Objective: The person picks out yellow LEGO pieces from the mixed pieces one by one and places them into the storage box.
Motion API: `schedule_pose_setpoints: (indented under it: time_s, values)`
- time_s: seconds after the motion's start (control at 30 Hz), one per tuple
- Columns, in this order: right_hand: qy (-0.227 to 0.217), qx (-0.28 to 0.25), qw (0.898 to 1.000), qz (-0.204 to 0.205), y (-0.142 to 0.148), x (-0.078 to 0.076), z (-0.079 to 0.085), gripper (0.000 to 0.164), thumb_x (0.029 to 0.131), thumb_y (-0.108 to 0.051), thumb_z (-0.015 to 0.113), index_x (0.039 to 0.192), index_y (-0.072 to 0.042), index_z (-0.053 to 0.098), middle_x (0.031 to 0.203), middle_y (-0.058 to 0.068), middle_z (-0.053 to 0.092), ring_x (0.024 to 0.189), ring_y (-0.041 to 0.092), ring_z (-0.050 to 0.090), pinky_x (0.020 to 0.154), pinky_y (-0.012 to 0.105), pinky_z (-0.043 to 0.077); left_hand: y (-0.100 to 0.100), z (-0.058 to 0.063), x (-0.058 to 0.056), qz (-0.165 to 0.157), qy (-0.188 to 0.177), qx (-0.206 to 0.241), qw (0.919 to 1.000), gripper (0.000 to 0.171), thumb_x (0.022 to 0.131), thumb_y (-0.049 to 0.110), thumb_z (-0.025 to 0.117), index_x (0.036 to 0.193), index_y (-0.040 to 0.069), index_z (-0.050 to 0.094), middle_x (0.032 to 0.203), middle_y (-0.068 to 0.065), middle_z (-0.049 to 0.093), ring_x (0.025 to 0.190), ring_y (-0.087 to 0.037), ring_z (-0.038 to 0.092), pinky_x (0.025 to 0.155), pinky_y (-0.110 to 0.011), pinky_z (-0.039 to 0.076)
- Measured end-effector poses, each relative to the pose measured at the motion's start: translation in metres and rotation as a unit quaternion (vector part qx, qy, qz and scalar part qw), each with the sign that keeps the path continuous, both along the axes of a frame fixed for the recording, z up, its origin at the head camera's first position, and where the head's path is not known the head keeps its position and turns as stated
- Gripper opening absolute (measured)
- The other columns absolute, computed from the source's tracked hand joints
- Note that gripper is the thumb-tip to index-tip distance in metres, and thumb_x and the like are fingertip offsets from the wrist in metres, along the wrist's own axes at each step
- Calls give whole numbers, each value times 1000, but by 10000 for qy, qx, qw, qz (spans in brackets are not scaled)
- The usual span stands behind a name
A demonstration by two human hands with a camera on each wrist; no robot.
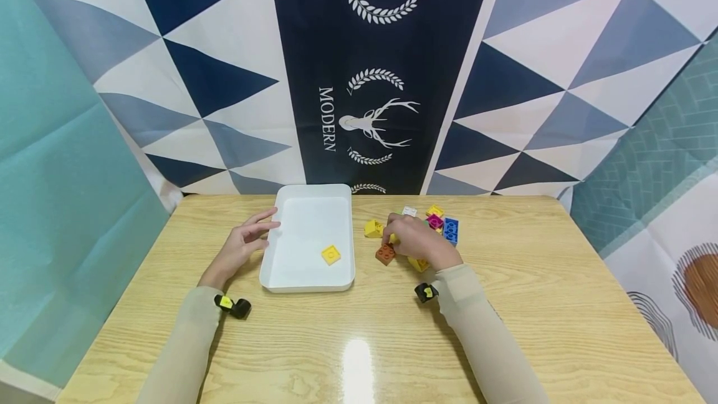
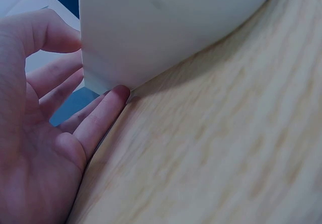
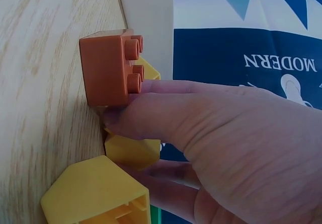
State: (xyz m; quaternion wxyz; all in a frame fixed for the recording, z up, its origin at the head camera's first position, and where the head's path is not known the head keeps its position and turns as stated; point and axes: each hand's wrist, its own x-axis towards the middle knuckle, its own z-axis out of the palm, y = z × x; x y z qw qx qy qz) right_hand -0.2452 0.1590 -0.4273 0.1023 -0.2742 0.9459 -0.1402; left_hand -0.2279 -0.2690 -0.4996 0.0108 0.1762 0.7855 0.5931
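My left hand (image 1: 240, 251) is at the left side of a white tray (image 1: 311, 279), fingers fairly straight and touching its outer wall; the left wrist view shows the fingertips against the wall (image 2: 166, 27). A yellow brick (image 1: 331, 255) lies inside the tray. My right hand (image 1: 416, 239) is among loose toy bricks and pinches a brown brick (image 3: 103, 70) at its side with thumb and index finger. Studs upward, the brown brick is at table level. Yellow bricks (image 3: 100, 189) lie beside and under this hand, some partly hidden.
Around the right hand lie a blue brick (image 1: 450, 230), a magenta brick (image 1: 434, 221), a white brick (image 1: 409, 211) and another yellow brick (image 1: 373, 228). A patterned cloth (image 1: 370, 80) hangs behind the wooden table (image 1: 314, 348).
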Motion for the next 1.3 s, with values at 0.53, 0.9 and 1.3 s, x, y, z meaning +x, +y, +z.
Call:
schedule_pose_setpoints:
  time_s: [0.53, 0.9, 1.3]
  values:
    - [76, -16, 9999, 70, 1, 1, 3, 26, 95, 6, 80, 108, -15, 89, 123, 9, 76, 108, 28, 71, 113, 52, 65, 0, 0, 1, 7, -39, 33, 10000, 44, 104, -9, 60, 147, -13, 66, 182, -28, 36, 173, -49, 24, 119, 0, 39]
    - [91, 17, 9999, 61, 2, 1, 4, 24, 97, 3, 82, 109, -15, 89, 125, 10, 76, 110, 28, 71, 114, 52, 64, 0, 0, 1, -8, -16, 30, 10000, 44, 104, -9, 60, 147, -14, 66, 181, -29, 36, 173, -50, 24, 119, 0, 39]
    - [223, -197, 9995, 56, 3, 1, 5, 22, 97, 0, 81, 106, -18, 90, 122, 7, 76, 111, 28, 69, 112, 51, 64, 0, 0, 1, 0, 23, 28, 10000, 43, 104, -9, 60, 147, -13, 66, 181, -28, 37, 172, -50, 24, 120, 0, 39]
